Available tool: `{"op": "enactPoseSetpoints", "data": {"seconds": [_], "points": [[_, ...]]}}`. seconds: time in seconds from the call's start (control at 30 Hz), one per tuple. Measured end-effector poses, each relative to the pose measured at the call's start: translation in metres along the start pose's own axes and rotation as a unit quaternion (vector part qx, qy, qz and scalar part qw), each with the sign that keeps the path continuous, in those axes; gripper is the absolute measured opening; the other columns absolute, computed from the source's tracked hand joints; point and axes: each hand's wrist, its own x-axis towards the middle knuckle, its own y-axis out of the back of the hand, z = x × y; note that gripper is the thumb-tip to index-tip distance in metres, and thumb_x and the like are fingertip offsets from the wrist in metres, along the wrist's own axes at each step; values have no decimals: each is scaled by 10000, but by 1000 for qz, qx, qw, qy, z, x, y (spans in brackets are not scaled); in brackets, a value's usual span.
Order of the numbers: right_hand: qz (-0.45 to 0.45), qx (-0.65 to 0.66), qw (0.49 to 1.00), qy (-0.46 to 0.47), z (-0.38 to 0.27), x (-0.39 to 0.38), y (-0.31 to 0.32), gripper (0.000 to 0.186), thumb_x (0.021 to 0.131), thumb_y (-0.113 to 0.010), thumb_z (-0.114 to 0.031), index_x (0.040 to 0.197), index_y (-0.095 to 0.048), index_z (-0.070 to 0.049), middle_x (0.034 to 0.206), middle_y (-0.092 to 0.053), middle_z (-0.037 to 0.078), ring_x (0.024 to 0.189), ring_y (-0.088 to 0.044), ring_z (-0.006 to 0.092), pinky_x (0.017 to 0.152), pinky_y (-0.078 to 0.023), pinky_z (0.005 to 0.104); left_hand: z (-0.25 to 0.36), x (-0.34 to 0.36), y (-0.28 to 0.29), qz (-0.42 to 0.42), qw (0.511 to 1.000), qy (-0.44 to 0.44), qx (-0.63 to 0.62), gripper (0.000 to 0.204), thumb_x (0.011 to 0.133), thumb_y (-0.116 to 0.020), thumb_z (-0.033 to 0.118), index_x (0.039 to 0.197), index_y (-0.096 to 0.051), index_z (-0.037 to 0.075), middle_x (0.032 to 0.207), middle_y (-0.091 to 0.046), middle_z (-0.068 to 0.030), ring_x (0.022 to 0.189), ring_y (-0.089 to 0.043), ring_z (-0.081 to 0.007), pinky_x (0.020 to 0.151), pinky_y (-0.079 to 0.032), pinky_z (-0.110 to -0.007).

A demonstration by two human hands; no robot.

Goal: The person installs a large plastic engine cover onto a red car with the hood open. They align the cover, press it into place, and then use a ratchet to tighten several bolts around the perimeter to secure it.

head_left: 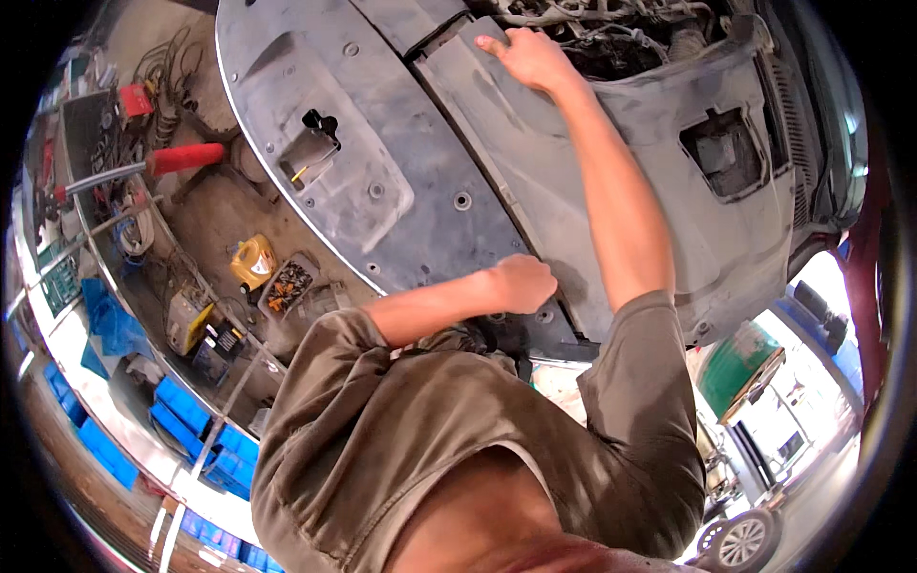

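A sanded, blue-grey car body panel (439, 191) with several round holes and a cut-out spans the middle. Along a dark seam it meets a lighter grey panel (564, 162) with a square opening on its right side. My left hand (523, 284) is closed in a fist at the near end of the seam, low over the panels. What it holds, if anything, is hidden. At the far side, my right hand (532, 57) has its fingers bent over the edge of the lighter grey panel, its thumb pointing left. Its fingertips are hidden.
Exposed engine parts (611, 38) lie beyond my right hand. On the floor at left are a yellow jug (253, 260) and a tray of small parts (288, 285), near a metal rack (100, 234) and a red-handled tool (186, 159). A green drum (737, 368) stands at lower right.
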Motion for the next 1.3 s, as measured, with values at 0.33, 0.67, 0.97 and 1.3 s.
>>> {"op": "enactPoseSetpoints", "data": {"seconds": [0.33,0.67,0.97,1.3], "points": [[65,-15,998,-10,-7,-12,-4,602,945,-429,-559,977,-627,8,902,-666,262,891,-642,439,773,-516,515,-219,5,290,276,886,256,272,341,869,-483,243,1124,-656,97,986,-682,-186,929,-645,-376,832,-518,-466],[4,1,999,-38,-10,-13,9,730,803,-530,-705,949,-632,3,874,-683,145,854,-675,316,735,-531,412,-234,79,347,-145,852,123,489,385,819,-691,379,832,-686,-6,833,-683,-192,794,-666,-372,701,-541,-450],[15,9,999,-45,-13,-8,9,698,760,-622,-666,921,-621,13,823,-678,167,805,-676,331,725,-532,421,-245,42,340,-94,901,33,421,309,861,-630,358,834,-717,63,813,-676,-193,759,-661,-368,710,-540,-446],[0,-29,999,-36,-17,-4,13,706,715,-690,-638,954,-610,22,811,-667,219,822,-662,382,728,-536,454,-251,52,342,-72,912,44,402,376,875,-616,339,806,-680,-25,772,-661,-219,810,-645,-399,747,-516,-471]]}}
